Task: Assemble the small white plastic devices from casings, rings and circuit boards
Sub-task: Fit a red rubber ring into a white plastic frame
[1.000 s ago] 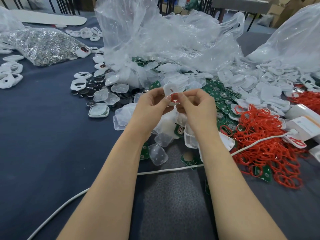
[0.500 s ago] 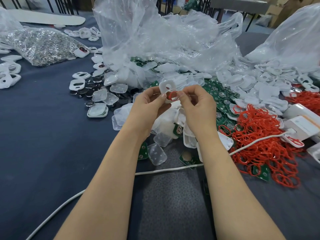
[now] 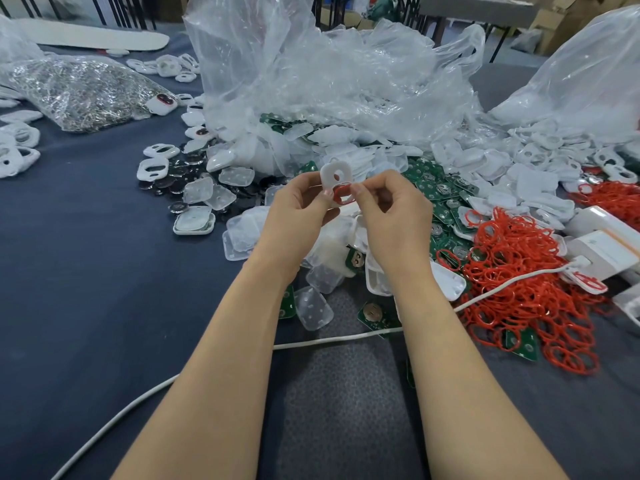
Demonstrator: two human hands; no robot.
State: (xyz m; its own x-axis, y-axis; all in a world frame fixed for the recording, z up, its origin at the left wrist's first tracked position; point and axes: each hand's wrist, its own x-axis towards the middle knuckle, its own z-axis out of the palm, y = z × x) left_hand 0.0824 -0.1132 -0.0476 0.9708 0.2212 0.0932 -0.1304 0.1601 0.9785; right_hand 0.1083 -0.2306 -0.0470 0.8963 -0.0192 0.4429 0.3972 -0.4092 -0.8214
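Fingertips of the left hand (image 3: 298,211) pinch a white casing (image 3: 335,175) held above the table's middle, hiding its lower edge. The right hand (image 3: 393,218) pinches a red ring (image 3: 343,198) at the casing's lower opening; how far it is seated is unclear. Dark cloth covers the table (image 3: 86,278). Crumpled clear bags (image 3: 311,81) rise at 12 o'clock, and loose rings (image 3: 519,278) lie at 3 o'clock.

A white casing (image 3: 334,177) (rounded, with a small hole near its top) stands upright above the table, held by the left hand (image 3: 298,211). The right hand (image 3: 393,211) pinches a red ring (image 3: 343,198) at its lower opening. Green circuit boards (image 3: 437,188) lie behind, beside heaped loose rings (image 3: 519,271).
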